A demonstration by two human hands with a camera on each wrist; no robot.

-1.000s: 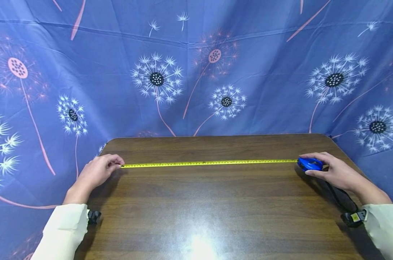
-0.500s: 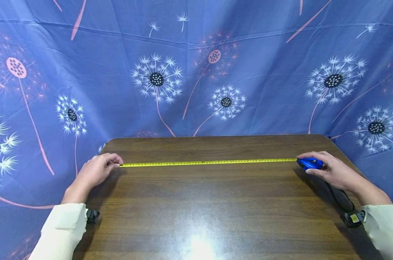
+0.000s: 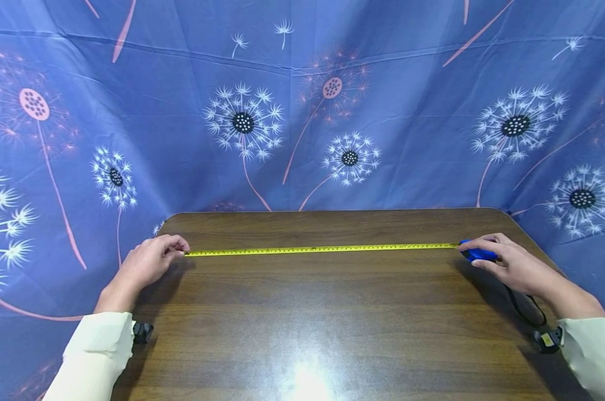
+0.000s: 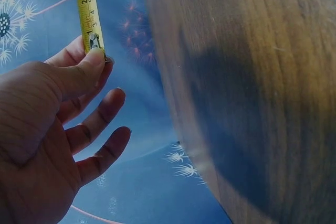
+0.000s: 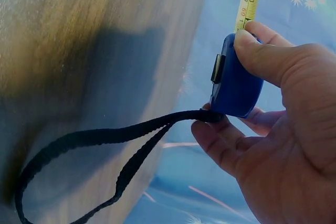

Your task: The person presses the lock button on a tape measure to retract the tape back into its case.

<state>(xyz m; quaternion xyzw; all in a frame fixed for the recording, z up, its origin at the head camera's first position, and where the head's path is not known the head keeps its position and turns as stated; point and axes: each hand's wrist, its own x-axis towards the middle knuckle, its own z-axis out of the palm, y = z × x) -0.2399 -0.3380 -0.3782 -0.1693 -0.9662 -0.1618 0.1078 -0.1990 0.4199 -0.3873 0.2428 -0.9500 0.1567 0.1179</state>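
Observation:
A yellow tape blade [image 3: 312, 249] stretches across the table between my two hands, drawn out of a blue tape measure [image 3: 477, 253]. My left hand [image 3: 152, 262] pinches the metal-hooked end [image 4: 94, 43] of the blade between thumb and forefinger; its other fingers are loosely bent. My right hand [image 3: 520, 264] grips the tape measure case [image 5: 236, 80], with the thumb near the mouth where the blade comes out. From the case hangs a black wrist strap [image 5: 100, 135], looped below. In the right wrist view the blade shows numbers around 22 and 23 near the case.
Below the blade lies a brown wood-grain table [image 3: 302, 312] with rounded far corners and a bright glare near its front. A blue cloth [image 3: 407, 111] with dandelion prints hangs behind and beside it. Both wrists wear small black cameras [image 3: 143, 333].
The fingers of my right hand have shifted on the tape measure, covering more of its case. The left hand and the stretched blade stay almost where they were.

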